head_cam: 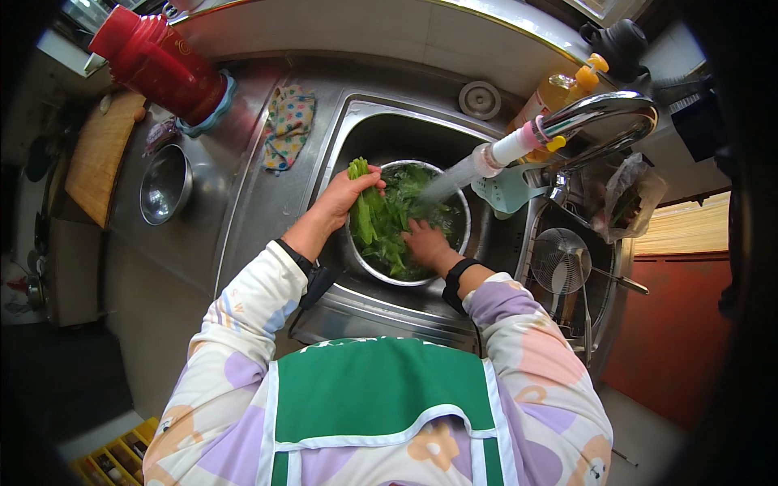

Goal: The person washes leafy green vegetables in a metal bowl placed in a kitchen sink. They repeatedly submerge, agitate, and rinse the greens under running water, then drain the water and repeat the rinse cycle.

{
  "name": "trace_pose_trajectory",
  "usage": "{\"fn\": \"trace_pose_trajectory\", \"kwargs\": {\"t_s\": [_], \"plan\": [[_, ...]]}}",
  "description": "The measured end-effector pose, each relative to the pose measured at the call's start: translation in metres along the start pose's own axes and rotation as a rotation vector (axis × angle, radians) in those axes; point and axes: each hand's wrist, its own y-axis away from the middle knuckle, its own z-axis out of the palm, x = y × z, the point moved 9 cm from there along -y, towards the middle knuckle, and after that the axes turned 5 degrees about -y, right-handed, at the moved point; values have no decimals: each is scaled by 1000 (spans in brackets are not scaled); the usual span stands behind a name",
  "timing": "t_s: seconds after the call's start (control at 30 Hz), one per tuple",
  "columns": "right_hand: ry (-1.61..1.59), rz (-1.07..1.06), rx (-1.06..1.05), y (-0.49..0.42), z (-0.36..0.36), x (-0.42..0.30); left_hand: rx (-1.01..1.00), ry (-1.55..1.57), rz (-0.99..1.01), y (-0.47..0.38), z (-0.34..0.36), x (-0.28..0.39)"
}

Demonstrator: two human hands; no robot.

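A round metal basin of water and leafy green vegetables stands in the stainless steel sink. At the basin's upper left rim, my left hand grips a bunch of green stems, whose lower part hangs into the basin. My right hand lies among the leaves at the basin's lower right, its fingers spread and partly under water; whether it grips any leaves I cannot tell. Water sprays from the white nozzle of the chrome faucet into the basin.
A patterned cloth, a metal bowl and a red thermos are on the left counter. Right of the basin are a pale green plastic scoop and a wire skimmer over a rack. A dish soap bottle stands behind the faucet.
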Motion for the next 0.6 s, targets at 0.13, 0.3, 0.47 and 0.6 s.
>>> {"fn": "trace_pose_trajectory", "kwargs": {"t_s": [0.13, 0.3, 0.47, 0.6], "plan": [[-563, 424, 345, 16, -28, 71, 3, -9, 10, 0, 10, 0], [-723, 166, 565, 67, -88, 69, -56, -9, -18, -9, 35, -7], [-810, 488, 491, 169, -112, 125, -155, -93, -39, -36, 86, -19], [-484, 630, 804, 267, -143, 177, -227, -216, -79, -57, 125, -20]]}}
